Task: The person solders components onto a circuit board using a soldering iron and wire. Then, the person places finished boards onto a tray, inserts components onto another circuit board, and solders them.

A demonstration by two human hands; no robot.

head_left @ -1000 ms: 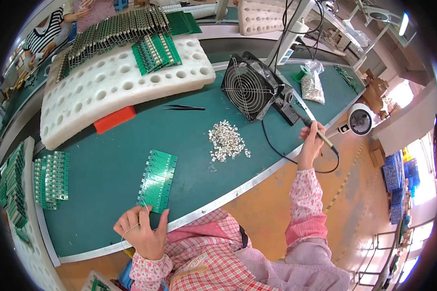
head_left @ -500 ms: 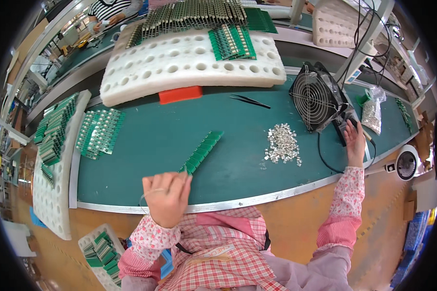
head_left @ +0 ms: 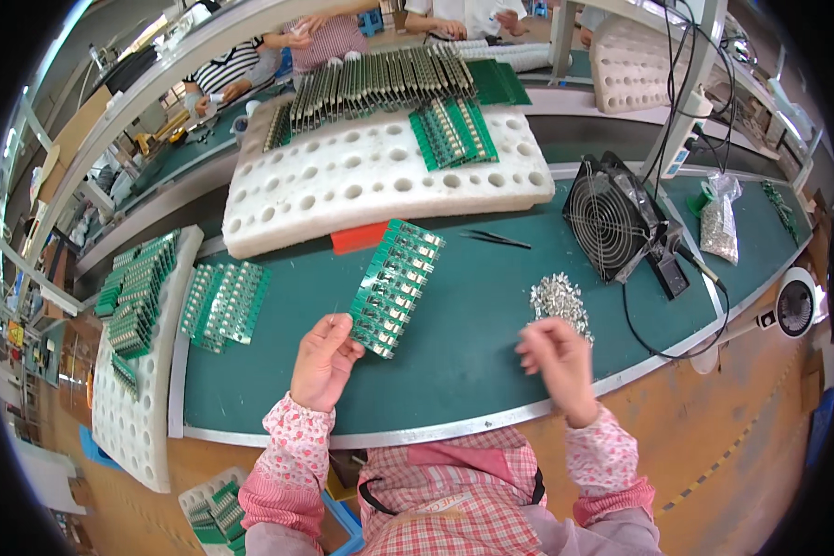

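Note:
My left hand (head_left: 326,361) pinches the lower left corner of a green circuit board panel (head_left: 398,287), holding it tilted above the table with rows of silvery parts facing up. To the right, my right hand (head_left: 562,366) hovers over the near side of a pile of small silvery metal pieces (head_left: 558,295). Its fingers are loosely curled and somewhat apart, and nothing shows in them. Black tweezers (head_left: 497,240) lie beyond the pile. A red block (head_left: 347,239) is partly covered by the raised panel.
A white foam block (head_left: 296,232) bearing upright boards stands at the back. More boards (head_left: 227,306) lie at left beside another foam block (head_left: 157,435). At right are a caged fan (head_left: 607,222), a cabled black box (head_left: 669,276) and a clear bag (head_left: 721,227). Other people sit across.
My left hand has raised and turned the panel so its component side shows. My right hand has left the black box by the fan and moved left to the metal pieces.

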